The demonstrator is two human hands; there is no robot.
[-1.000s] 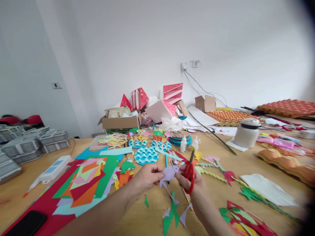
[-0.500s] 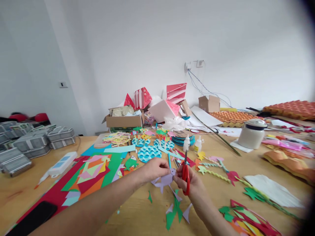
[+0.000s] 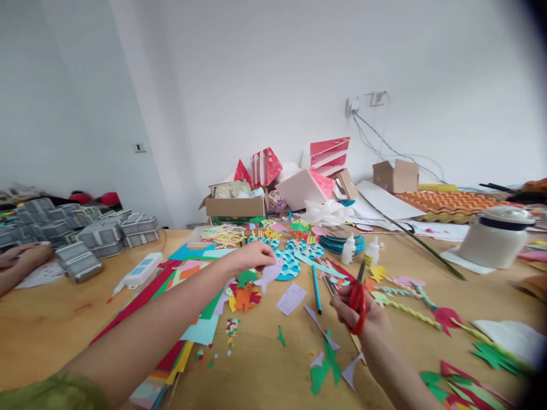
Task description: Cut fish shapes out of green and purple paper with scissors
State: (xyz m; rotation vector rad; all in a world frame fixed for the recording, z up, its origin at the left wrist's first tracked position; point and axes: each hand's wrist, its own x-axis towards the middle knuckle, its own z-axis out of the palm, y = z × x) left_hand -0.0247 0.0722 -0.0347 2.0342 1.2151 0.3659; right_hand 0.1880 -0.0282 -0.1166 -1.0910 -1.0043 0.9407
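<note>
A small purple paper fish (image 3: 269, 274) hangs from the pinched fingers of my left hand (image 3: 256, 256), above a pile of coloured paper cutouts (image 3: 245, 297). My right hand (image 3: 363, 313) grips red-handled scissors (image 3: 358, 307), blades pointing up, over the table's right middle. Between the hands lie a pale purple paper rectangle (image 3: 291, 299) and a blue pen (image 3: 316, 289). Green paper scraps (image 3: 327, 367) and purple slivers lie nearer to me. Blue wavy-patterned discs (image 3: 287, 266) sit just behind the fish.
Two glue bottles (image 3: 348, 249) stand behind the scissors. Coloured paper sheets (image 3: 200, 330) lie under my left arm, with a glue gun (image 3: 139, 272) farther left. A white lidded jar (image 3: 493, 239) stands at right. Another person's hand (image 3: 29, 256) rests at far left.
My left hand has carried the purple fish left and away from the scissors, over the cutout pile. My right hand still holds the scissors. The view has turned left.
</note>
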